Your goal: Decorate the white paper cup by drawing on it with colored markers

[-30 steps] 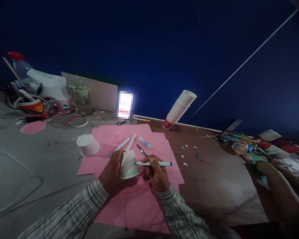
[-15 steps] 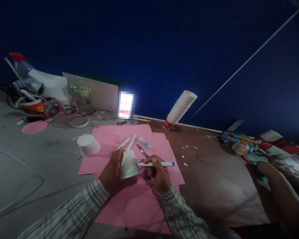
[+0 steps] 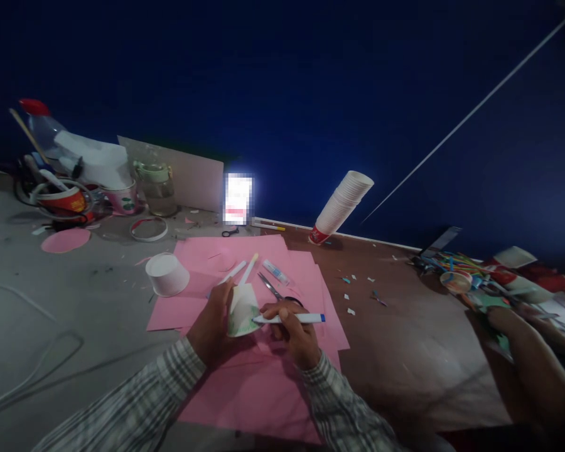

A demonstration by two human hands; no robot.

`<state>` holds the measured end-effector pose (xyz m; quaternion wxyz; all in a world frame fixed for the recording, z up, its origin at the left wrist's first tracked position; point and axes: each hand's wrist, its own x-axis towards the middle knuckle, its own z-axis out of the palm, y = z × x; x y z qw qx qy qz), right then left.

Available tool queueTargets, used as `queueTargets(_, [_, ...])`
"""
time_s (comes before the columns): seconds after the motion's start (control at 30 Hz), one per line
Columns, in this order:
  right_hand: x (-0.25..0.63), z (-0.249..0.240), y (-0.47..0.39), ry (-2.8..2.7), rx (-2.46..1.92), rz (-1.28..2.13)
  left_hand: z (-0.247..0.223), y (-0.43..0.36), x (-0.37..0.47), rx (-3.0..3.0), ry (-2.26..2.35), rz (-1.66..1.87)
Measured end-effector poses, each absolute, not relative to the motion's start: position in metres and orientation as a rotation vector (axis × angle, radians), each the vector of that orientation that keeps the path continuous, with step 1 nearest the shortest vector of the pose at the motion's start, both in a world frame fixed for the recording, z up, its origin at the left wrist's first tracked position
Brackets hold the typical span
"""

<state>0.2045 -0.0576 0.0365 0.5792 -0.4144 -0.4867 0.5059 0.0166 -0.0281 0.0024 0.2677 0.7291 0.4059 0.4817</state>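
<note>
A white paper cup [image 3: 243, 307] with green strokes near its wide rim is held upside down by my left hand [image 3: 213, 323]. My right hand [image 3: 294, 331] grips a white marker [image 3: 299, 318] with a blue end, its tip at the cup's right side. Beneath both hands lie overlapping sheets of pink paper [image 3: 249, 402]. Just beyond my right hand are scissors [image 3: 270, 287], their handles partly covered, and a small clear tube [image 3: 275, 272]. Two more markers, one with a yellow end [image 3: 249, 269], rest behind the cup.
Left of the paper stands an upturned white cup [image 3: 167, 275]. A leaning stack of paper cups [image 3: 341, 206] is at the back, near a bright pixelated rectangle [image 3: 238, 199]. A lidded jar [image 3: 155, 191] stands back left. Another person's hand [image 3: 501, 319] is at far right beside craft supplies.
My right hand has moved slightly down and left with the marker, bringing its tip lower on the cup. More of the scissors' handles shows. My left hand and the cup have barely moved.
</note>
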Motion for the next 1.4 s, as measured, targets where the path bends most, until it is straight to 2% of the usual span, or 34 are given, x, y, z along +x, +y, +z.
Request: queueTargets(1.4, [0.2079, 0.0364, -0.0572, -1.303, -0.971, 1.131, 0.0036, -0.0257, 0.0147, 2.125, 0.998, 1.372])
